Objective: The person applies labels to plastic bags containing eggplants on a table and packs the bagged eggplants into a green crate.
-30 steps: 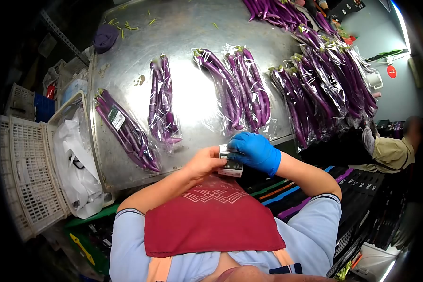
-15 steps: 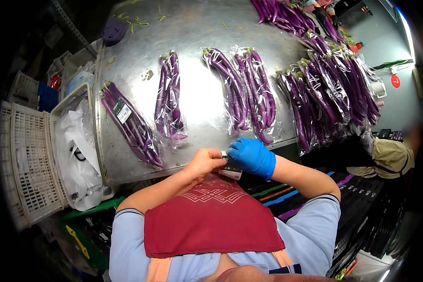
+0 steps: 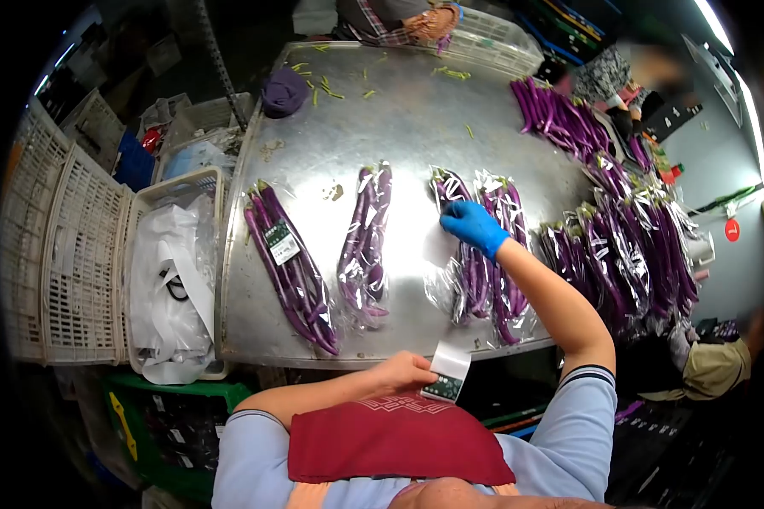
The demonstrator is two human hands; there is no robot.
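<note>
My bare left hand (image 3: 406, 371) pinches a stack of green-and-white labels (image 3: 450, 375) at the table's front edge, close to the apron. Out over the table, my blue-gloved right hand (image 3: 474, 227) is closed at the upper part of a bagged eggplant bundle (image 3: 471, 284); what its fingers hold is hidden. Right beside that bundle lies another bagged bundle (image 3: 511, 254). Farther left is a third bagged bundle (image 3: 367, 242). The leftmost bundle (image 3: 293, 271) bears a label (image 3: 282, 241) on its bag.
Bagged eggplants (image 3: 628, 254) are piled on the right of the metal table (image 3: 407, 127), loose ones (image 3: 560, 119) behind them. A purple cloth (image 3: 284, 92) lies back left. A white basket (image 3: 215, 182) holds plastic. Co-workers (image 3: 603, 76) stand at the far side.
My right hand has left the labels and reached forward to the eggplant bundle. My left hand keeps the labels, now more exposed. The view has shifted, showing more of the table's far side.
</note>
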